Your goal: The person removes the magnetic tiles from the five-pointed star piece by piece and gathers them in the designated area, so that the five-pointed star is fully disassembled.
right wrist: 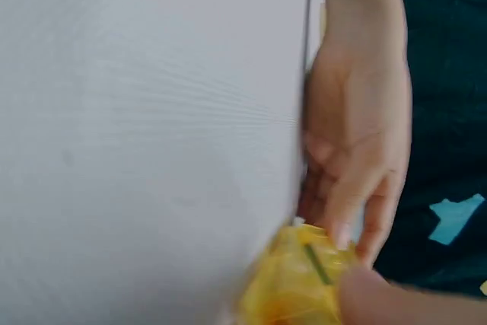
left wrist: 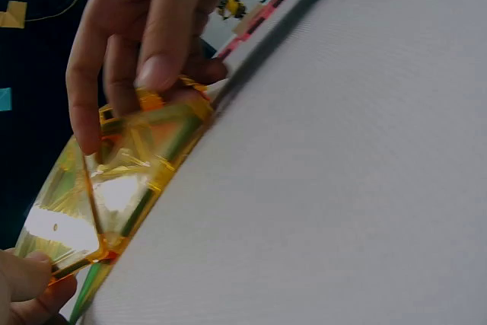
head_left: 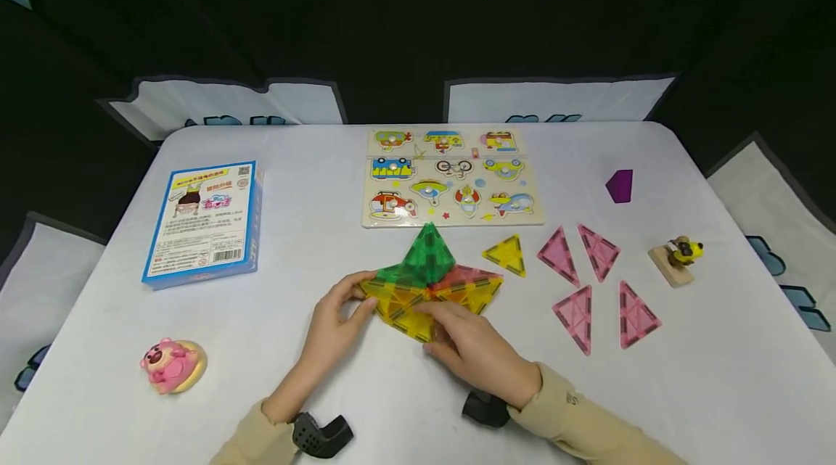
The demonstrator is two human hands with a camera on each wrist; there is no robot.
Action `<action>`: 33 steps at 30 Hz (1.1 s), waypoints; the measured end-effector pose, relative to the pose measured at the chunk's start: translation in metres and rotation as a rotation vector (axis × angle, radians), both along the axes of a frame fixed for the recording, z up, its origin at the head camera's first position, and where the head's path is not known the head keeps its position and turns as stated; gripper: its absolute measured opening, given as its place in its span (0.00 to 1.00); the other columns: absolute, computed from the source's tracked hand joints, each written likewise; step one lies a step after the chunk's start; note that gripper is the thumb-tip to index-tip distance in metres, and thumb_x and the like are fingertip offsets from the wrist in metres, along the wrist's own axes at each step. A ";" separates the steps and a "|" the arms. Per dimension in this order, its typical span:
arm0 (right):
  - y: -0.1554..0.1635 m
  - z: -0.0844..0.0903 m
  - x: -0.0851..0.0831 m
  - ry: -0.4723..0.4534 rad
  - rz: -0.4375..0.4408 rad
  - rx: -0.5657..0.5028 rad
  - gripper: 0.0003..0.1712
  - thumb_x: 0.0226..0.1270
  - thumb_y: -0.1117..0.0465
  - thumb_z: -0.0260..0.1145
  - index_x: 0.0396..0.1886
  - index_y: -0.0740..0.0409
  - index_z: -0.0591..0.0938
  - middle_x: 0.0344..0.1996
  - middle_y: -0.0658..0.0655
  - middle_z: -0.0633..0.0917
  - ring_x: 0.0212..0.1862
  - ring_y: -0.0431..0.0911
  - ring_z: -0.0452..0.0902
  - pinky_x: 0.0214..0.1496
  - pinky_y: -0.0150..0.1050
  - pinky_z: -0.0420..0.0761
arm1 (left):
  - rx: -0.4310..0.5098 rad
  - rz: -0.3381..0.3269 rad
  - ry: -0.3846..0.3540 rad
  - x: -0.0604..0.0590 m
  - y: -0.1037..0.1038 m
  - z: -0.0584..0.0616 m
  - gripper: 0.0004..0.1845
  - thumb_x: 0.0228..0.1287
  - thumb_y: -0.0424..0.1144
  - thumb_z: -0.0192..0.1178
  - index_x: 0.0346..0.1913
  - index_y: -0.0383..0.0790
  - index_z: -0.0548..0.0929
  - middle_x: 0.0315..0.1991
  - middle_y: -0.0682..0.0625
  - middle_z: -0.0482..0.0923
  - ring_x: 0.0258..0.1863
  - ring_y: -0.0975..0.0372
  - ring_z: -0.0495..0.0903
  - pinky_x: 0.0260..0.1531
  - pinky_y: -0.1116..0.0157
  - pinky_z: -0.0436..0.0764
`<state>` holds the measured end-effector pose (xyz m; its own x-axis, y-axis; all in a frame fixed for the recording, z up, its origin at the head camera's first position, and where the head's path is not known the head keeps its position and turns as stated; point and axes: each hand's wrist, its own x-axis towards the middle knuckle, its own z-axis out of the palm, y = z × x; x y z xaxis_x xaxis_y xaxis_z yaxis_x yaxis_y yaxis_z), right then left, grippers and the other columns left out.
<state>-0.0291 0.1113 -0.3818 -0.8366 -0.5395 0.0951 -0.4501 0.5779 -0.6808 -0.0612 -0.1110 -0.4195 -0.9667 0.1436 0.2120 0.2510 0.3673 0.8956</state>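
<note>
A structure of translucent magnetic tiles stands on the table, with green tiles [head_left: 428, 256] at the back, pink tiles [head_left: 465, 274] at the right and yellow tiles [head_left: 400, 305] towards the front. My left hand [head_left: 334, 321] pinches its left corner between thumb and fingers. At the front, my right hand [head_left: 482, 350] has thumb and index finger on the edge of a yellow tile, pinching it. In the left wrist view the yellow tiles [left wrist: 125, 188] lie between both hands. The right wrist view shows the yellow tiles [right wrist: 293, 279] blurred, beside my left hand [right wrist: 358, 135].
A loose yellow triangle [head_left: 509, 255] and several pink triangles [head_left: 575, 316] lie to the right. Behind the structure is a wooden vehicle puzzle board [head_left: 421, 193]. A blue-edged box [head_left: 202, 222], a pink bear figure [head_left: 171, 365], a purple piece [head_left: 620, 186] and a dog figure [head_left: 682, 253] stand around.
</note>
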 end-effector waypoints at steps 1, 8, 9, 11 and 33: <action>-0.003 -0.001 0.000 -0.010 -0.019 -0.004 0.23 0.58 0.64 0.65 0.55 0.58 0.72 0.31 0.49 0.73 0.29 0.39 0.67 0.28 0.29 0.70 | 0.002 0.000 0.005 0.000 0.000 -0.001 0.18 0.57 0.30 0.61 0.51 0.38 0.76 0.28 0.47 0.78 0.32 0.62 0.76 0.47 0.59 0.68; -0.001 -0.008 0.004 -0.161 -0.071 -0.198 0.20 0.57 0.68 0.65 0.50 0.59 0.73 0.35 0.50 0.75 0.30 0.38 0.71 0.31 0.30 0.74 | -0.021 -0.016 -0.017 0.003 -0.003 -0.003 0.19 0.54 0.25 0.62 0.50 0.38 0.77 0.28 0.53 0.76 0.32 0.61 0.74 0.45 0.57 0.67; 0.002 -0.008 0.006 -0.194 -0.066 -0.254 0.19 0.57 0.68 0.64 0.49 0.60 0.72 0.35 0.50 0.76 0.30 0.38 0.72 0.31 0.31 0.75 | -0.027 -0.017 -0.019 0.004 -0.004 -0.003 0.19 0.53 0.25 0.62 0.50 0.38 0.77 0.27 0.53 0.76 0.32 0.61 0.74 0.45 0.56 0.67; 0.010 -0.007 0.009 -0.239 -0.059 -0.362 0.18 0.57 0.69 0.64 0.48 0.61 0.71 0.35 0.53 0.77 0.31 0.40 0.76 0.31 0.33 0.76 | -0.032 -0.016 -0.023 0.004 -0.005 -0.002 0.19 0.53 0.26 0.62 0.49 0.39 0.77 0.27 0.53 0.76 0.33 0.61 0.74 0.45 0.56 0.67; 0.114 0.013 0.003 -0.145 -0.098 0.184 0.21 0.58 0.69 0.63 0.50 0.54 0.72 0.25 0.47 0.70 0.23 0.37 0.63 0.24 0.31 0.65 | -0.013 -0.011 -0.046 0.002 -0.001 0.007 0.17 0.54 0.27 0.62 0.49 0.39 0.78 0.29 0.50 0.78 0.34 0.60 0.75 0.47 0.57 0.67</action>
<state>-0.0260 0.2250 -0.3688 -0.8833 -0.4527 -0.1220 -0.2913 0.7337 -0.6138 -0.0592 -0.1117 -0.4127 -0.9738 0.1564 0.1652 0.2134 0.3764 0.9016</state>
